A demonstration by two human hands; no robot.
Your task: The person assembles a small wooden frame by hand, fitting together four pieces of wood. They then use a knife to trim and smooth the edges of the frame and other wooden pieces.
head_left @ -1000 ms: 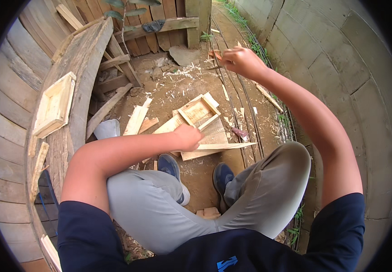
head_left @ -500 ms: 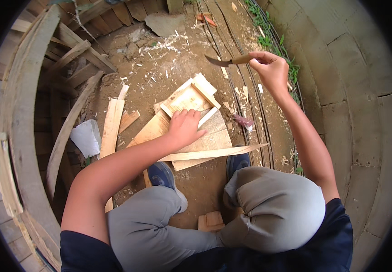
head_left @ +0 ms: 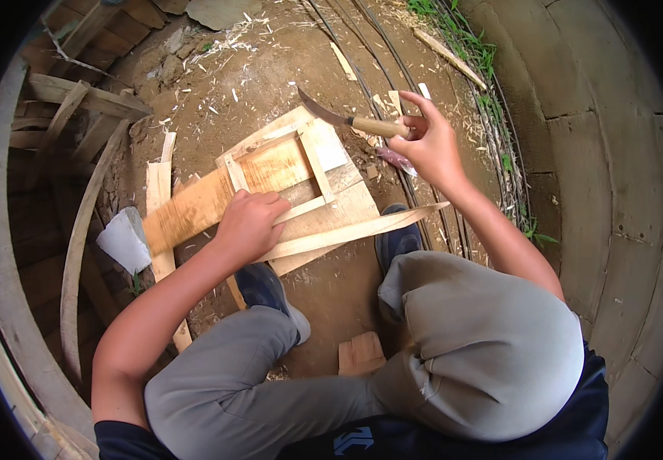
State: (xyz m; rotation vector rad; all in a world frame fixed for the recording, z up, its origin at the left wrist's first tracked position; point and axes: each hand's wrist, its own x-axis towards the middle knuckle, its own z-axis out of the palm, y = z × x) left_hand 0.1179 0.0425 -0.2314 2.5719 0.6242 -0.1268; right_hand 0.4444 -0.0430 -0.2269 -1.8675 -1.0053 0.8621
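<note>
My right hand (head_left: pixel 433 146) is raised at the right of the boards and holds a curved knife (head_left: pixel 377 126) by its wooden handle. The dark blade points left and away, above the boards and touching nothing; some fingers stand off the handle. My left hand (head_left: pixel 250 224) is closed over the near-left corner of a small rectangular wooden frame (head_left: pixel 315 165). Its palm and thumb side are partly hidden. Beneath the frame lie flat wooden boards (head_left: pixel 358 201), and a darker-grained plank (head_left: pixel 186 212) reaches out to the left. A long thin wood strip (head_left: pixel 381 225) crosses their near edge.
My shoes (head_left: pixel 397 238) stand at the boards' near side. Wood blocks (head_left: pixel 361 353) lie between my legs. Dark cables (head_left: pixel 381 57) and wood shavings lie on the dirt floor. A block wall (head_left: pixel 592 153) rises at right; timber framing (head_left: pixel 75 253) and a white piece (head_left: pixel 126 239) are at left.
The view has shifted. My left hand has moved left and nearer, now at the frame's near-left corner. My right hand has brought the knife lower and to the left.
</note>
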